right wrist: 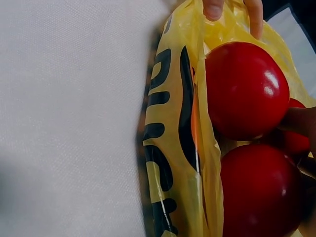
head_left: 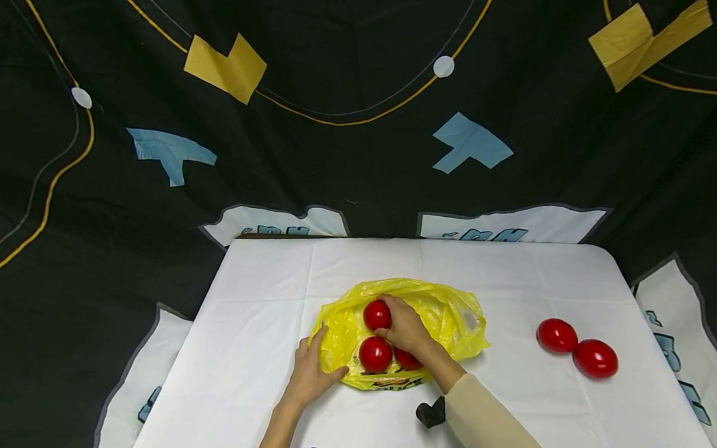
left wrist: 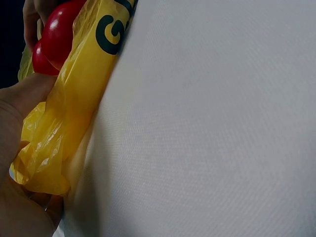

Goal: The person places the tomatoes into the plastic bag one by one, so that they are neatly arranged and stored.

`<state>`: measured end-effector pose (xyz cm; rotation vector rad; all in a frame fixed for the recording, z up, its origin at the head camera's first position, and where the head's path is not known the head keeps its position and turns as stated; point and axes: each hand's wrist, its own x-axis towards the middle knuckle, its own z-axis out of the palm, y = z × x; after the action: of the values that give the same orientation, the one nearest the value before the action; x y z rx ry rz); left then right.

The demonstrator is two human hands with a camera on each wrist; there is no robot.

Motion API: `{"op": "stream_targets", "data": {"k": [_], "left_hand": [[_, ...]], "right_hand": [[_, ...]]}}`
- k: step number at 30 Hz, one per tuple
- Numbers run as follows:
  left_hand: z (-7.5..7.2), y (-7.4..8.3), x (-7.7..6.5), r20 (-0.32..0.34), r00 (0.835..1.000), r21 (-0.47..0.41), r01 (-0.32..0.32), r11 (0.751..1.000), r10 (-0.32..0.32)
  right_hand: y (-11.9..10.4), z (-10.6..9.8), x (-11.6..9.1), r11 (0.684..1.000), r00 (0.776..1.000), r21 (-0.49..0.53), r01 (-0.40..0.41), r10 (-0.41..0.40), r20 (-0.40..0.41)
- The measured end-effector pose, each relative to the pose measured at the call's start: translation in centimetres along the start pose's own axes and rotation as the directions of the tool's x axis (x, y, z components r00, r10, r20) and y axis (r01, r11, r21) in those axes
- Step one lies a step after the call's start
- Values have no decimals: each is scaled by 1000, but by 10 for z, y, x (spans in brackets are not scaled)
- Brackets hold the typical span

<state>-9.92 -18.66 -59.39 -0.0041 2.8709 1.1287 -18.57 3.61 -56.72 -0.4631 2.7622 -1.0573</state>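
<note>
A crinkled yellow plastic bag (head_left: pixel 460 312) with dark print lies open on the table. My left hand (head_left: pixel 310 374) grips its left edge, the thumb at the rim and the fingers round the outside. Inside the bag, my right hand (head_left: pixel 406 328) holds a glossy red ball (head_left: pixel 377 315) from its right side, thumb and fingers about it. A second red ball (head_left: pixel 376 354) sits nearer the front rim. Partly hidden under the right hand is a third red ball (head_left: pixel 408 359). In the right wrist view, the printed bag front (right wrist: pixel 168 128) stands beside the balls.
Two more glossy red balls, one farther left (head_left: pixel 557 335) and one nearer (head_left: pixel 595 358), lie side by side on the right of the white-covered table (head_left: pixel 255 300). A black cloth (head_left: pixel 337 168) with taped shapes and white panels hangs behind the table.
</note>
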Motion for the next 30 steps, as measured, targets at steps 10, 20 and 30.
{"op": "stream_targets", "data": {"k": [10,20,30], "left_hand": [[1,0,-1,-4,1000,8,-2,1000,2],[1,0,-1,-7,1000,7,-11,1000,11],[0,1,0,-5,1000,1,-6,1000,6]], "right_hand": [[0,2,4,999,1000,-25,21,-21,16],[-3,3,6,999,999,-39,15,-14,42],[-3,5,12,999,998,-33,-4,6,58]]}}
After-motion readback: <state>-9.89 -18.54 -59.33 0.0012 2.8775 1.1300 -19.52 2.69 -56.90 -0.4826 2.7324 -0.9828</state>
